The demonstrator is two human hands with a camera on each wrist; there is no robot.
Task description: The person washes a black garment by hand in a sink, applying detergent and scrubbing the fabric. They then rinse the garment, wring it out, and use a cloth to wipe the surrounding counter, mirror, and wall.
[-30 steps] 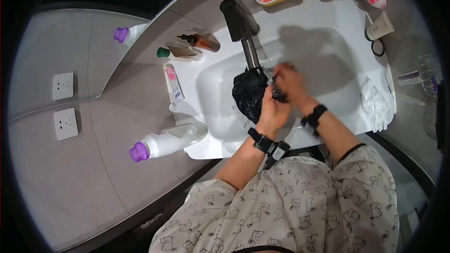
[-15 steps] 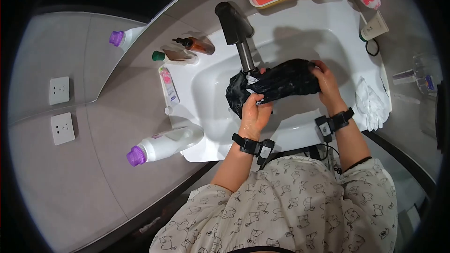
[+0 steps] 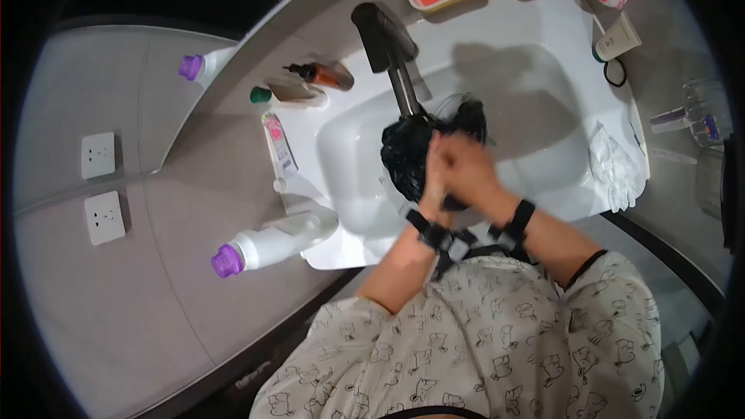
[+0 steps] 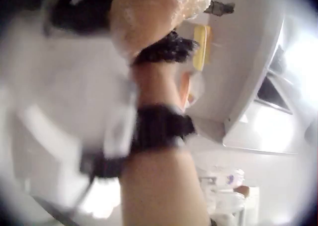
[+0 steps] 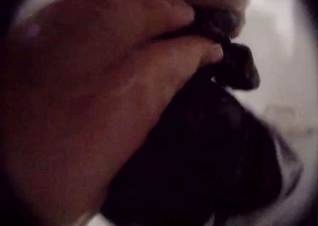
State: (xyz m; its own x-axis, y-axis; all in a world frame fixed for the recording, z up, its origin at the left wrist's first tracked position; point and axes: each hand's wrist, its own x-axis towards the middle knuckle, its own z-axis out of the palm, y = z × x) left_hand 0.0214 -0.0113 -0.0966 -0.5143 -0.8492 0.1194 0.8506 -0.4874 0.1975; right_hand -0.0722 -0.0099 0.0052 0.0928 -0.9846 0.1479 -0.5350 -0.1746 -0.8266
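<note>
A wet black cloth garment (image 3: 403, 159) is bunched under the spout of the dark faucet (image 3: 392, 50), over the white sink (image 3: 353, 194). My left hand (image 3: 436, 182) grips it from the near side. Against it, my right hand (image 3: 471, 169) holds another fold, blurred by motion. In the right wrist view, the fingers (image 5: 184, 62) of the right hand curl over the dark cloth (image 5: 198, 151), and a small fold sticks out past the fingertips. Wet skin glistens on the left hand (image 4: 154, 17) in the left wrist view.
A white detergent bottle (image 3: 283, 242) with a purple cap lies on the left sink edge. Behind it are a toothpaste box (image 3: 279, 143) and an amber pump bottle (image 3: 330, 76). White gloves (image 3: 615, 169) lie on the right rim, below a cream tube (image 3: 618, 39).
Half a second ago the right hand held the garment stretched out to the right. Now it has come back left against the left hand, and the cloth is bunched between them.
</note>
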